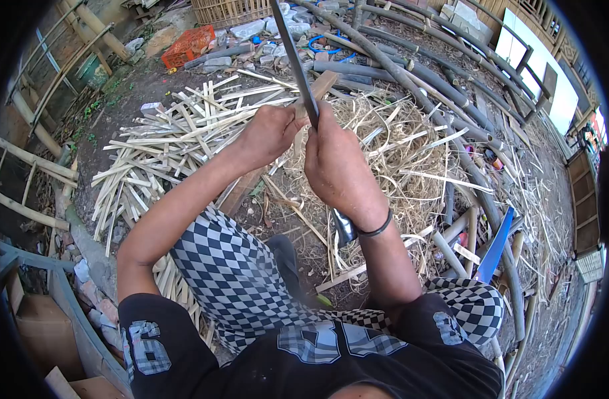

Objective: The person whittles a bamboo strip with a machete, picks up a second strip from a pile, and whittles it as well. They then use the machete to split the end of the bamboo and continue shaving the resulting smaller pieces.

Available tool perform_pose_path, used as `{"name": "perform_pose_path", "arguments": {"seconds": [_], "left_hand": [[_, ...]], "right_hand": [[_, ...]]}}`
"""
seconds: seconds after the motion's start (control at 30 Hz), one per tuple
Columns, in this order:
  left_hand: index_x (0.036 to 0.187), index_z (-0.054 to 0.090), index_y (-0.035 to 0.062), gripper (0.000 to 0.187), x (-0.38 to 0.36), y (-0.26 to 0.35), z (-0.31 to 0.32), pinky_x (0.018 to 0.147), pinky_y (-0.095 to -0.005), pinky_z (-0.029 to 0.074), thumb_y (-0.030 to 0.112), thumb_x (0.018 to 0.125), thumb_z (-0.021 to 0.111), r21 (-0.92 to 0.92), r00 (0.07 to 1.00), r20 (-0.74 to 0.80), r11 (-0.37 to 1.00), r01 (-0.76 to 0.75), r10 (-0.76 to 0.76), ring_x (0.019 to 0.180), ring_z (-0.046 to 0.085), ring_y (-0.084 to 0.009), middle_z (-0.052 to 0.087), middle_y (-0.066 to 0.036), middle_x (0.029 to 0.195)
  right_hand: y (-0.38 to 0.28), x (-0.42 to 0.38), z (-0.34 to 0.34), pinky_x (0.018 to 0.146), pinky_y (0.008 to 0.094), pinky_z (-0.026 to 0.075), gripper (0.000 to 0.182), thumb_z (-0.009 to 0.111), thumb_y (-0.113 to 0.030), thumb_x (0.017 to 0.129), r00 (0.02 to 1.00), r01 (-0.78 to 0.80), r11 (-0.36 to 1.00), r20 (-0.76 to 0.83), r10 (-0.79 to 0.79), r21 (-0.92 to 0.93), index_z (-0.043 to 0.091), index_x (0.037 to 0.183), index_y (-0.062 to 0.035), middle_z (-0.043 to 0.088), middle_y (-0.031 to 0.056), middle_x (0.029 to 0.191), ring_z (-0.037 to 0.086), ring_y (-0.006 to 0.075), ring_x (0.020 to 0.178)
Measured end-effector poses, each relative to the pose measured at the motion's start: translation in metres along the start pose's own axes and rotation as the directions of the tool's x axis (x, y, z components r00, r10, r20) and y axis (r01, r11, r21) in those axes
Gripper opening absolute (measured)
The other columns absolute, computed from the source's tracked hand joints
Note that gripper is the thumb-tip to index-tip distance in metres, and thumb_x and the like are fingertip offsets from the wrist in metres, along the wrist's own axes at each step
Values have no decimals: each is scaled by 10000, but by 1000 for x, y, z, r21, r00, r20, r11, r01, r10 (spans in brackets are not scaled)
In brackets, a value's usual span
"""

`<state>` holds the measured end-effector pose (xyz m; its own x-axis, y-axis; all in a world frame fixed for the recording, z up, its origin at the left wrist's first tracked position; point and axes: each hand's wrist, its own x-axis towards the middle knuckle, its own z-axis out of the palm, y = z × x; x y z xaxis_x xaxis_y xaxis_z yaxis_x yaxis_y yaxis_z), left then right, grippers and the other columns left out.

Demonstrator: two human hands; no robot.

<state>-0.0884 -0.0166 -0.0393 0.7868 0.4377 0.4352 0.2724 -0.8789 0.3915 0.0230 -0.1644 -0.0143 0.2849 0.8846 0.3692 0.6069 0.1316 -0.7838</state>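
Note:
My right hand point(341, 163) is wrapped round the handle of a long machete point(295, 60), its dark blade pointing up and away from me. A shiny metal end of the handle shows below my wrist. Close beside it, my left hand point(271, 136) is closed, thumb and fingers pinching a pale bamboo strip point(300, 113) against the blade's near end; most of the strip is hidden. Just beyond both hands lies the end of a brown wooden plank point(325, 82). Under my hands spreads a heap of curly bamboo shavings point(397, 143).
Split bamboo strips point(164, 149) lie piled at left. An orange crate point(188, 46) stands at the far left. Bamboo poles point(411, 80) run across the right side, near a blue saw-like blade point(497, 246). Cardboard boxes point(45, 329) sit at lower left.

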Motion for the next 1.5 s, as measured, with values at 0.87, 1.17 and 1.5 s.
{"name": "perform_pose_path", "arguments": {"seconds": [0.87, 1.17, 1.5], "left_hand": [[1002, 697, -16, 251, 25, -33, -18, 751, -496, 518, 224, 953, 642, 24, 998, -38, 999, -49, 50, 827, 664, -440, 669, -269, 832], [1027, 715, -11, 226, 35, -47, -18, 747, -443, 525, 188, 938, 653, 21, 998, 31, 998, 58, -59, 832, 700, -385, 699, -247, 876], [1008, 741, 21, 223, 35, -34, -33, 789, -439, 551, 201, 877, 739, 87, 994, -43, 991, 99, -96, 872, 708, -371, 713, -225, 890]], "right_hand": [[9, 54, 13, 796, 610, 476, 260, 484, -98, 954, 999, 30, 989, 22, -27, -142, 487, 1150, 72, 637, 380, 890, 617, 549, 907], [16, 66, 18, 838, 573, 513, 285, 489, -40, 915, 999, 27, 990, 24, -24, -139, 437, 1124, 147, 631, 399, 883, 631, 555, 930], [20, 84, 15, 798, 557, 535, 277, 526, -125, 938, 992, 113, 910, 99, -80, -400, 477, 1111, 86, 666, 351, 916, 666, 508, 908]]}}
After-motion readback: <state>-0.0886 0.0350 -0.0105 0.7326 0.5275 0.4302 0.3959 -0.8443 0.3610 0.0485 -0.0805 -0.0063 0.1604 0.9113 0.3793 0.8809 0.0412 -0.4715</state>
